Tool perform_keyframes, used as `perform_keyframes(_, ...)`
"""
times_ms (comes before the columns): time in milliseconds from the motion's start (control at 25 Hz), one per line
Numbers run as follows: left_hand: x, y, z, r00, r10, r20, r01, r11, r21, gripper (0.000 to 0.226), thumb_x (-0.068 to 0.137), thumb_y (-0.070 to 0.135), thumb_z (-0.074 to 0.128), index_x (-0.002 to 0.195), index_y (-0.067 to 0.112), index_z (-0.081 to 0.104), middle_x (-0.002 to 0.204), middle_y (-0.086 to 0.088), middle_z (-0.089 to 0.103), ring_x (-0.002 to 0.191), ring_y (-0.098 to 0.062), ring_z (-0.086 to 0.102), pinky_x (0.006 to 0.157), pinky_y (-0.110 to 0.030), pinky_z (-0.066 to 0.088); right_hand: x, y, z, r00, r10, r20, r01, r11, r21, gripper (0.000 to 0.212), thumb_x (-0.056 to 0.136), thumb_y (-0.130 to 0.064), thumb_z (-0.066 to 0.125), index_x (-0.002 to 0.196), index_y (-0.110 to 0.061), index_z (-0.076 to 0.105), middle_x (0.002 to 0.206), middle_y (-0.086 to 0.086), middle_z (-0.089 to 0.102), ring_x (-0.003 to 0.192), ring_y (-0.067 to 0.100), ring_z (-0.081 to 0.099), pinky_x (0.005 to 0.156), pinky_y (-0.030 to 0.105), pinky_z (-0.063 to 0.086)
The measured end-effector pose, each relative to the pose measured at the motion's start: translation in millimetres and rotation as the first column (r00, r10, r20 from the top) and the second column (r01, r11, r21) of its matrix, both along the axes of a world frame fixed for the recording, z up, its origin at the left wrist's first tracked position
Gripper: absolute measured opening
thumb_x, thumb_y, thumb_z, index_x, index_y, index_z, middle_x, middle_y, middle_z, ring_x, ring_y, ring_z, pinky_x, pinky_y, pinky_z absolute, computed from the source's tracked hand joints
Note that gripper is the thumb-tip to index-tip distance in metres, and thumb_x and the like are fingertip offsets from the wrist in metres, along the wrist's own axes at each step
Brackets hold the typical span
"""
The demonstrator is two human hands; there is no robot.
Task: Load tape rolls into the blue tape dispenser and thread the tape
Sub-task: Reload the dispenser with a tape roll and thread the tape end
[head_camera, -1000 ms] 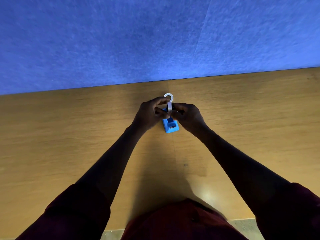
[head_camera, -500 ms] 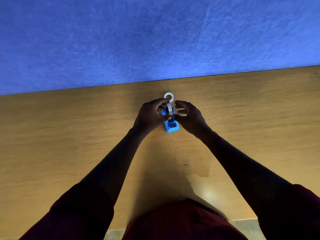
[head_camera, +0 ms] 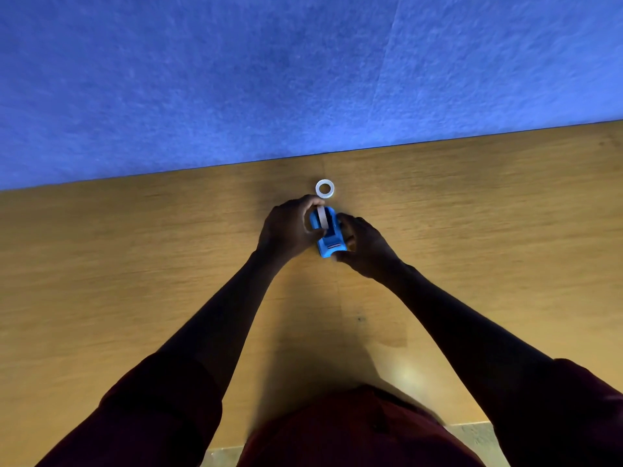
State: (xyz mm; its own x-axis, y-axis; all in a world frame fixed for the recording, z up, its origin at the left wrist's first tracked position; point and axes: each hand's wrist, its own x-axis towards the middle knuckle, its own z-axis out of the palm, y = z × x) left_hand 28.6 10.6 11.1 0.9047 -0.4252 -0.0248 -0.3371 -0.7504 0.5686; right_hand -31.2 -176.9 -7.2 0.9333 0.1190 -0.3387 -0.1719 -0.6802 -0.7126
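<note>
The small blue tape dispenser (head_camera: 330, 241) stands on the wooden table (head_camera: 135, 281), its cutter end towards me. A white tape roll (head_camera: 322, 218) sits upright in its cradle. My left hand (head_camera: 286, 229) curls around the dispenser's left side, with fingers touching the top of that roll. My right hand (head_camera: 365, 246) holds the dispenser's right side near the cutter end. A second white tape roll (head_camera: 325, 189) lies flat on the table just beyond the dispenser, apart from both hands.
A blue felt wall (head_camera: 303, 79) rises right behind the table's far edge. The table's near edge (head_camera: 222, 451) is by my body.
The roll that both hands held above the dispenser now sits in its cradle. My right hand has slid down to the cutter end. The spare roll has not moved.
</note>
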Motion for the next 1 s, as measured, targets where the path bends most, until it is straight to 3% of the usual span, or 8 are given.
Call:
perform_keyframes(160,2,-2,-3,1.0,-0.006,0.01,0.006,0.999,0.045,0.06,0.078,0.034,0.082,0.131,0.021,0.058,0.123,0.006,0.071,0.109,-0.014,0.067,0.087,-0.031,0.056,1,2,0,0.999,-0.002,0.032,0.002,1.0,-0.013,0.079,0.081,-0.018,0.081,0.147,-0.019,0.039,0.132,0.01,0.057,0.112,0.023,0.063,0.089,0.037,0.057)
perform_keyframes(440,4,-5,-10,0.999,0.015,-0.045,-0.013,0.999,0.038,0.056,0.077,0.033,0.083,0.127,0.021,0.061,0.118,0.006,0.072,0.104,-0.009,0.068,0.079,-0.015,0.044,3,3,-1,1.0,-0.01,0.021,0.01,1.0,-0.027,0.077,0.083,-0.017,0.078,0.149,-0.016,0.038,0.134,0.011,0.055,0.112,0.024,0.063,0.09,0.04,0.057)
perform_keyframes(640,9,-3,-13,0.994,-0.012,-0.106,0.013,1.0,0.008,0.057,0.076,0.031,0.086,0.127,0.02,0.063,0.119,0.004,0.072,0.104,-0.01,0.068,0.084,-0.022,0.051,1,5,-1,0.998,-0.018,0.055,0.02,0.999,-0.036,0.07,0.085,-0.019,0.077,0.146,-0.014,0.041,0.132,0.012,0.056,0.11,0.024,0.063,0.088,0.04,0.058)
perform_keyframes(920,26,-1,-9,0.98,-0.091,-0.175,0.092,0.996,-0.002,0.061,0.072,0.028,0.089,0.127,0.021,0.065,0.118,0.003,0.072,0.102,-0.012,0.067,0.084,-0.028,0.056,0,12,-9,0.993,-0.075,0.092,0.08,0.995,-0.058,0.062,0.083,-0.023,0.079,0.136,-0.015,0.048,0.125,0.009,0.06,0.109,0.019,0.061,0.073,0.019,0.045)
perform_keyframes(1000,31,-1,-8,0.978,-0.105,-0.183,0.105,0.994,-0.008,0.061,0.072,0.026,0.089,0.128,0.022,0.065,0.118,0.002,0.072,0.103,-0.012,0.067,0.084,-0.026,0.055,1,15,-10,0.99,-0.099,0.105,0.106,0.992,-0.066,0.059,0.083,-0.024,0.079,0.134,-0.015,0.049,0.122,0.008,0.062,0.107,0.02,0.062,0.075,0.022,0.051)
